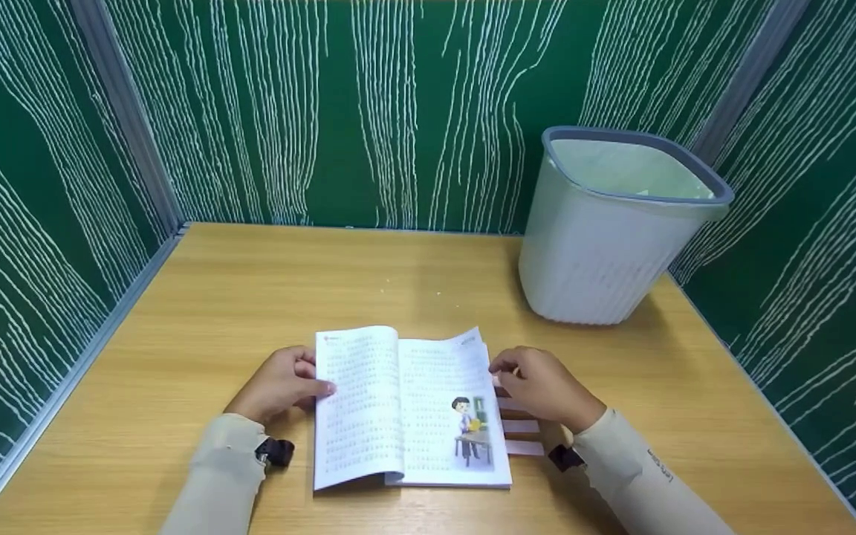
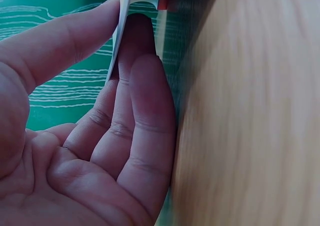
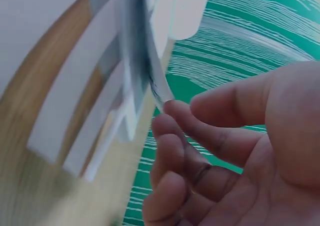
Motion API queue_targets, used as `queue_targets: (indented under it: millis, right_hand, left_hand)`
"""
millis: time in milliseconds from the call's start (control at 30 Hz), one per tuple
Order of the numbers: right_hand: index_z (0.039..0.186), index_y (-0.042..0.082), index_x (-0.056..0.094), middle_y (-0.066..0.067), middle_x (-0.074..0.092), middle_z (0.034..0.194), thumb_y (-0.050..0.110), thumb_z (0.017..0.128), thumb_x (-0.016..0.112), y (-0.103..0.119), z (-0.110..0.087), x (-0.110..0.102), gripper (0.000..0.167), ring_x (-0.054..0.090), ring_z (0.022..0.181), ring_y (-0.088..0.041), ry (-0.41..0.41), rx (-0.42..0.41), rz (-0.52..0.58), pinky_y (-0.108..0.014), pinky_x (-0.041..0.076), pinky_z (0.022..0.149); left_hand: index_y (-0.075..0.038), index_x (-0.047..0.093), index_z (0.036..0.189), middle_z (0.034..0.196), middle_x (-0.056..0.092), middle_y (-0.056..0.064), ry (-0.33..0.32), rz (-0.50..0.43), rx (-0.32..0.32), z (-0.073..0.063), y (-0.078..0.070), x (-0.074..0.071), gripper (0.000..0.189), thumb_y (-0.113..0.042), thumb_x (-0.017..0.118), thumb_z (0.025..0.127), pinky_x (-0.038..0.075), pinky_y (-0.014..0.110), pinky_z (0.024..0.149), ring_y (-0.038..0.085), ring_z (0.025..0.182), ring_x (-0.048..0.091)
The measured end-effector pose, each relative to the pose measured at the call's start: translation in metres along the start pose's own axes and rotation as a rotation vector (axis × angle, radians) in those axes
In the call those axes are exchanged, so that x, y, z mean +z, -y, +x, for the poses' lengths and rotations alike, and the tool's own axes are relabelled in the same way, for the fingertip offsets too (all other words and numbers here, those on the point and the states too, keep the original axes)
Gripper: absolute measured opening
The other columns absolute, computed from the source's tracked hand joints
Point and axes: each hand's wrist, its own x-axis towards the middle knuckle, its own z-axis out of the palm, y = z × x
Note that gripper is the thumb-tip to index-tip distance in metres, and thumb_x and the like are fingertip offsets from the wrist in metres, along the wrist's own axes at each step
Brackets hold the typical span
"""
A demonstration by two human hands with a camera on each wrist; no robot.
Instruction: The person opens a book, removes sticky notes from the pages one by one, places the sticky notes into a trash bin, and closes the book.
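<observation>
An open book [image 1: 357,409] with printed text lies on the table, a drawing of a person at a desk on its right page. My left hand [image 1: 283,383] holds the book's left edge, thumb on top and fingers underneath; the left wrist view shows the paper [image 2: 120,35] between them. Several pale paper strips [image 1: 523,448] stick out past the right edge. There, my right hand [image 1: 543,386] has curled fingers at the end of one strip [image 3: 161,88] and appears to pinch it. Other strips [image 3: 55,131] fan out beside it in the right wrist view.
A white waste bin [image 1: 599,245] with a grey rim stands at the table's back right. Tiny white scraps [image 1: 439,293] dot the wooden table [image 1: 250,282] behind the book. Green panels [image 1: 458,111] with white wavy lines enclose the back and sides.
</observation>
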Motion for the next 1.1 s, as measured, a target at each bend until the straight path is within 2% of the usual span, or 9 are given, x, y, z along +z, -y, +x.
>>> queue_targets:
  millis: [233,433,533,600,700,767,900,1000,1100]
  right_hand:
    - [0.121,0.009,0.067,-0.006,0.073,0.102,-0.002,0.100,0.050,0.016,-0.014,0.001,0.030,0.071,0.089,-0.022,0.037,-0.124,0.197,-0.036,0.061,0.078]
    - [0.133,0.010,0.062,-0.009,0.070,0.125,-0.008,0.099,0.049,0.039,-0.029,0.010,0.041,0.073,0.100,-0.022,0.121,-0.329,0.282,-0.035,0.060,0.086]
    - [0.135,0.012,0.062,-0.003,0.067,0.134,-0.009,0.098,0.050,0.050,-0.033,0.018,0.043,0.072,0.107,-0.020,0.156,-0.446,0.256,-0.035,0.059,0.092]
    - [0.135,0.011,0.062,-0.002,0.067,0.135,-0.010,0.097,0.051,0.056,-0.033,0.024,0.045,0.071,0.111,-0.019,0.154,-0.551,0.209,-0.037,0.059,0.094]
    - [0.134,0.008,0.062,-0.003,0.067,0.134,-0.012,0.093,0.054,0.065,-0.030,0.033,0.047,0.067,0.120,-0.017,0.145,-0.681,0.148,-0.038,0.056,0.101]
    - [0.134,0.009,0.062,-0.001,0.067,0.134,-0.011,0.091,0.056,0.072,-0.028,0.038,0.048,0.064,0.125,-0.014,0.139,-0.742,0.086,-0.036,0.053,0.105]
    - [0.139,0.012,0.058,0.001,0.065,0.136,-0.005,0.090,0.061,0.084,-0.024,0.047,0.051,0.059,0.129,-0.009,0.167,-0.791,-0.022,-0.033,0.050,0.109]
    - [0.141,0.013,0.055,0.001,0.064,0.138,-0.001,0.091,0.061,0.090,-0.022,0.052,0.052,0.058,0.130,-0.009,0.210,-0.797,-0.063,-0.033,0.049,0.109]
    - [0.142,0.014,0.054,0.001,0.061,0.142,0.002,0.094,0.061,0.094,-0.021,0.055,0.050,0.056,0.134,-0.009,0.258,-0.783,-0.075,-0.033,0.046,0.113]
  left_hand:
    - [-0.002,0.056,0.123,0.085,0.072,0.007,-0.008,-0.013,-0.009,0.001,0.001,0.001,0.050,-0.004,0.085,0.082,0.060,0.033,0.069,0.020,0.077,0.068]
    - [-0.007,0.045,0.138,0.096,0.075,0.011,-0.019,-0.019,-0.028,0.001,0.000,0.000,0.069,-0.006,0.085,0.083,0.061,0.036,0.071,0.024,0.079,0.072]
    - [-0.014,0.039,0.145,0.098,0.074,0.012,-0.012,-0.034,-0.026,0.001,-0.001,-0.001,0.077,-0.005,0.085,0.083,0.061,0.036,0.071,0.025,0.080,0.073]
    - [-0.015,0.040,0.143,0.096,0.074,0.011,0.011,-0.063,-0.005,0.001,0.000,-0.002,0.075,-0.003,0.084,0.084,0.060,0.036,0.071,0.024,0.079,0.072]
    - [-0.009,0.049,0.132,0.089,0.069,0.009,0.056,-0.089,0.038,0.000,0.000,-0.003,0.058,-0.001,0.082,0.085,0.059,0.034,0.069,0.022,0.077,0.069]
    - [-0.003,0.057,0.119,0.088,0.067,0.008,0.070,-0.070,0.065,0.000,0.001,-0.003,0.040,-0.002,0.081,0.086,0.058,0.033,0.068,0.021,0.078,0.066]
    - [-0.005,0.071,0.099,0.094,0.067,0.007,0.044,0.026,0.059,-0.001,0.001,-0.002,0.017,-0.010,0.082,0.087,0.058,0.033,0.070,0.020,0.084,0.063]
    - [-0.007,0.075,0.097,0.098,0.069,0.008,0.033,0.056,0.042,0.000,0.001,-0.002,0.013,-0.013,0.082,0.088,0.058,0.034,0.072,0.021,0.087,0.063]
    - [-0.005,0.076,0.098,0.099,0.070,0.008,0.028,0.039,0.044,0.001,0.001,-0.002,0.013,-0.013,0.080,0.090,0.059,0.033,0.071,0.019,0.085,0.064]
